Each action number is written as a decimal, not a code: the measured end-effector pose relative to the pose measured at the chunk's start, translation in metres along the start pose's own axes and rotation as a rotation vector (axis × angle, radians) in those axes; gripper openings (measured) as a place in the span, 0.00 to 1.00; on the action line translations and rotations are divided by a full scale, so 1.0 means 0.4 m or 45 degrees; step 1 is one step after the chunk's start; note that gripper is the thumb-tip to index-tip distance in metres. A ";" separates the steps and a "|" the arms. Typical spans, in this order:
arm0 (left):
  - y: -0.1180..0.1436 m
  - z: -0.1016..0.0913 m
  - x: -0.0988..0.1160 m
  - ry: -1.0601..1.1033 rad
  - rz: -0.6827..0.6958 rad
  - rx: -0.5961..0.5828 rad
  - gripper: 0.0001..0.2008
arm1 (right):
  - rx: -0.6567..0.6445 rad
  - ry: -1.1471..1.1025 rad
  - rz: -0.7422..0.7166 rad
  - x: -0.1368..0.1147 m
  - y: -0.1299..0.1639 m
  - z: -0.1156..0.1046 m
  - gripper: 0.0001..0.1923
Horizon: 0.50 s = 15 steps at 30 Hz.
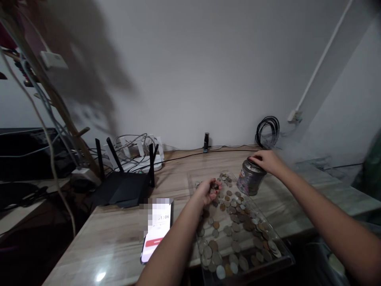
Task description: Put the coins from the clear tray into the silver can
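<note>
left hand (209, 190) cupped around a few coins (214, 185), over clear tray (282, 247) of loose coins | right hand (266, 160) gripping top of tin (251, 177), tilted on tray's far edge | phone (156, 231) left of tray on table (104, 234)

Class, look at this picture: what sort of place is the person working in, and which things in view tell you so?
Probably a home desk or study corner. A black router with a tangle of cables sits by the wall, a phone lies on the wooden tabletop, and loose coins fill a clear tray.
</note>
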<state>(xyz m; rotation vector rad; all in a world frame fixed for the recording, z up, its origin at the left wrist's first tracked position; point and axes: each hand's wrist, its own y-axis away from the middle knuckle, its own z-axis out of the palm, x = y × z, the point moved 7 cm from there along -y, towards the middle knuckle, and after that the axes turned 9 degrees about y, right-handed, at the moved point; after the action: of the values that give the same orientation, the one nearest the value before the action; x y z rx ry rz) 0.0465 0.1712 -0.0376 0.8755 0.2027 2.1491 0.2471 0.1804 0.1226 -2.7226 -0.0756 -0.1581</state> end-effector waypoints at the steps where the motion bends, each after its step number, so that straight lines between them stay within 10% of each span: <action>1: -0.001 0.000 -0.001 0.002 -0.001 -0.002 0.10 | 0.083 -0.006 0.021 -0.019 0.016 -0.013 0.18; 3: -0.004 0.001 -0.003 -0.005 -0.003 -0.018 0.09 | 0.108 -0.020 -0.063 -0.087 0.050 -0.011 0.19; 8: -0.004 0.002 0.006 -0.081 0.101 0.013 0.05 | -0.437 0.198 -0.462 -0.272 0.126 0.157 0.14; 15: 0.014 0.012 0.011 -0.169 0.136 0.053 0.04 | -0.381 0.481 -0.538 -0.302 0.113 0.277 0.14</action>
<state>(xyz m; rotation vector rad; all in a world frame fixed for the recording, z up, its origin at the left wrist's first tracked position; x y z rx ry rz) 0.0439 0.1700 -0.0295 1.0703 0.1366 2.1815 0.1417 0.1801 -0.0108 -2.8752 -0.5571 -0.8607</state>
